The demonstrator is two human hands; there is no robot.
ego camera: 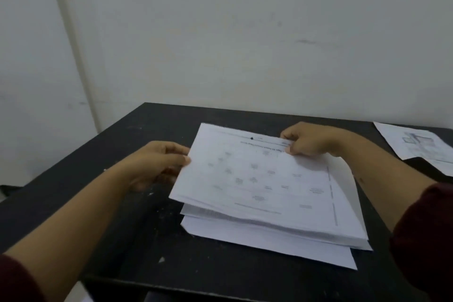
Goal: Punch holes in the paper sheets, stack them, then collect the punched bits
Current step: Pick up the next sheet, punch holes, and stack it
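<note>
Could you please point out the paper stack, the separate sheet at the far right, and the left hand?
paper stack (264, 186), head view, middle of the top sheet.
separate sheet (421, 144), head view, its printed middle.
left hand (157, 164), head view, back of the hand.

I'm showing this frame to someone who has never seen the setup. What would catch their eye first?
First, the stack of white printed sheets in the middle of the black table, held at its left edge by the left hand and pinched at its far corner by the right hand. Then a separate printed sheet lying at the table's far right.
</note>
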